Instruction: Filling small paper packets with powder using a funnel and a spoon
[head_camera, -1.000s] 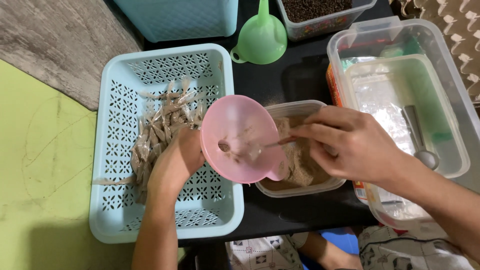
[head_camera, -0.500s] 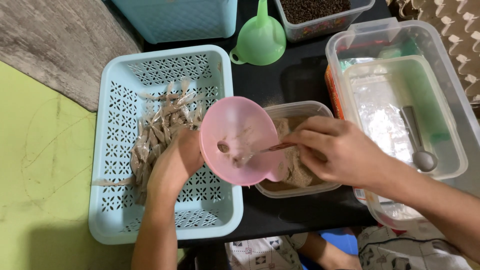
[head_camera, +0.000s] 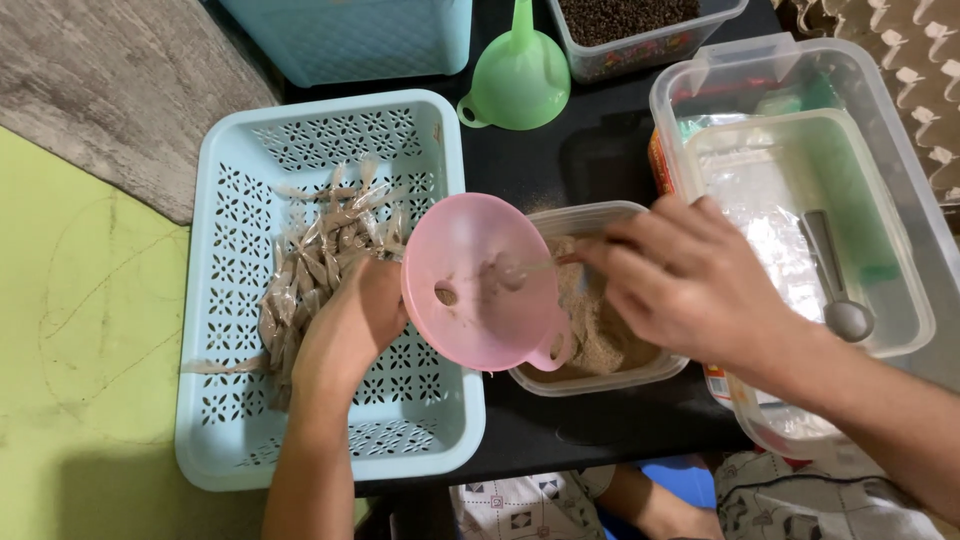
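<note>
The left hand (head_camera: 345, 330) grips a pink funnel (head_camera: 480, 280) from behind, fingers closed on its neck, holding it over the pale blue basket (head_camera: 240, 420) of filled packets (head_camera: 315, 265). The right hand (head_camera: 690, 285) pinches a small spoon (head_camera: 520, 268), its bowl inside the funnel mouth, just beyond the fingers. Below that hand sits the clear tub of brown powder (head_camera: 600, 345). The step looks like spooning powder through; next calls for a steady tip, funnel held upright

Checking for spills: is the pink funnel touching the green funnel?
Apart. The head view shows bare black table between the pink funnel, held by the left hand, and the green funnel farther back.
</note>
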